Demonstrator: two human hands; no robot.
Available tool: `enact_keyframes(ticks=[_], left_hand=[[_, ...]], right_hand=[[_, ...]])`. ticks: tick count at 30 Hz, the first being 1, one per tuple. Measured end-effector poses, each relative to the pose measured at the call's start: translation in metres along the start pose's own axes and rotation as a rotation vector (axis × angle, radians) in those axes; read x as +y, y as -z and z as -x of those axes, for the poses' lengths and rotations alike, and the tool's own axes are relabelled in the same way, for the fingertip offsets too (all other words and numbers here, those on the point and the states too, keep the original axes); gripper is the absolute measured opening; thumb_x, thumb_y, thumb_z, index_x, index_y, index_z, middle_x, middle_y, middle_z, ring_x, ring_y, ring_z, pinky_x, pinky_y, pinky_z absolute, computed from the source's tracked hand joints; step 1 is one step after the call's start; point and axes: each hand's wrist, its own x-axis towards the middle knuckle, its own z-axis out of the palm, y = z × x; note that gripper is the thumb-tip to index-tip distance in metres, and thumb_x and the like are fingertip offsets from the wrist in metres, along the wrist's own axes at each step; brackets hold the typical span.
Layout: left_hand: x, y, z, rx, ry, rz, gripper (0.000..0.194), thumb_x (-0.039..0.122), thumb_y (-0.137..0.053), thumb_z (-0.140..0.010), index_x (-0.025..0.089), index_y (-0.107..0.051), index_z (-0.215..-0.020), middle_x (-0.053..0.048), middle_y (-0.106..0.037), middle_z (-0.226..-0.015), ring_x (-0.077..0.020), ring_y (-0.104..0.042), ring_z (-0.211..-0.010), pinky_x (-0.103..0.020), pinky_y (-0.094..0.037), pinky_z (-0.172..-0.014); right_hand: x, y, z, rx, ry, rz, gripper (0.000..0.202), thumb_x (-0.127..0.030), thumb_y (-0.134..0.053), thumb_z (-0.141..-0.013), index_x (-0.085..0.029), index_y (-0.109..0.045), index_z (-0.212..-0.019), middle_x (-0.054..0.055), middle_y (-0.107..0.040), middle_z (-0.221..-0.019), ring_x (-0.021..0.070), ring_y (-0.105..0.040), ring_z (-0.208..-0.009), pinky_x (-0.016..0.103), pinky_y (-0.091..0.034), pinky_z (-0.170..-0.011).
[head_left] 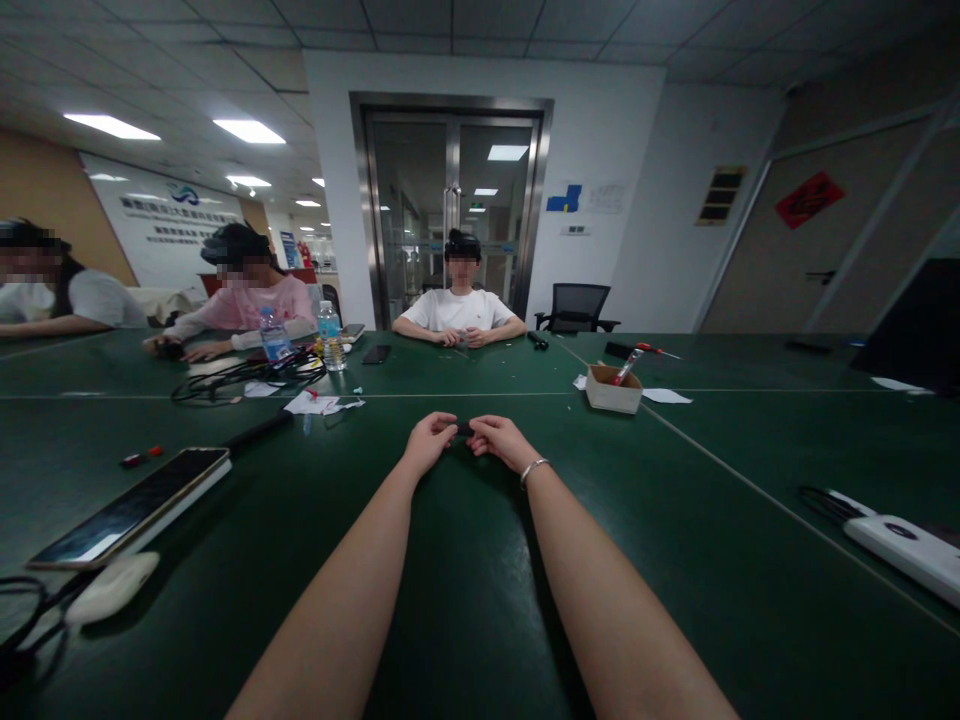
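An office is pretty much given away by the sign (180,212), glass doors (452,190), mesh chair (577,302) and ceiling lights (250,131).

We see dim light overall, with bright ceiling panels (250,131) at upper left, soft glare on the green surface (465,610), and stretched shapes toward the edges.

Open lane on green tabletop (465,610) between left forearm (345,590) and right forearm (615,590); more room right, up to long white device (904,552); leftward, smartphone (135,505) and rounded white object (116,588) block low passage; ahead, gap between white paper (311,403) and small open box (613,394); behind the paper, cable tangle (289,372) and two water bottles (331,340) bar the way.
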Motion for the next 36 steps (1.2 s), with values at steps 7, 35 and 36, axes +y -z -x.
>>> enact_keyframes(ticks=[7, 35, 36], left_hand=[[0.0038, 0.0006, 0.0017, 0.019, -0.029, 0.061, 0.029, 0.023, -0.072, -0.064, 0.015, -0.065, -0.092, -0.010, -0.066, -0.096, -0.0177, -0.062, -0.082, -0.033, -0.050, -0.074], [0.0084, -0.0032, -0.0016, 0.057, 0.081, 0.051, 0.018, 0.023, -0.064, -0.074, 0.013, -0.065, -0.089, -0.007, -0.066, -0.084, -0.0131, -0.062, -0.069, -0.025, -0.048, -0.063], [0.0082, -0.0036, -0.0023, 0.064, 0.097, 0.065, 0.017, 0.024, -0.062, -0.075, 0.013, -0.065, -0.088, -0.007, -0.066, -0.083, -0.0127, -0.061, -0.067, -0.025, -0.047, -0.062]], right_hand=[[0.0020, 0.0004, -0.0032, -0.001, -0.001, 0.037, 0.013, -0.019, -0.056, -0.088, -0.009, -0.057, -0.079, 0.005, -0.064, -0.054, 0.0083, -0.058, -0.041, 0.016, -0.049, -0.042], [0.0002, -0.0001, -0.0020, 0.011, -0.006, -0.029, 0.008, -0.016, -0.063, -0.082, -0.010, -0.058, -0.085, 0.005, -0.063, -0.056, 0.0086, -0.058, -0.045, 0.018, -0.051, -0.046], [0.0002, -0.0002, -0.0020, 0.011, -0.005, -0.031, 0.008, -0.015, -0.062, -0.083, -0.010, -0.058, -0.085, 0.005, -0.063, -0.056, 0.0083, -0.058, -0.044, 0.018, -0.051, -0.046]])
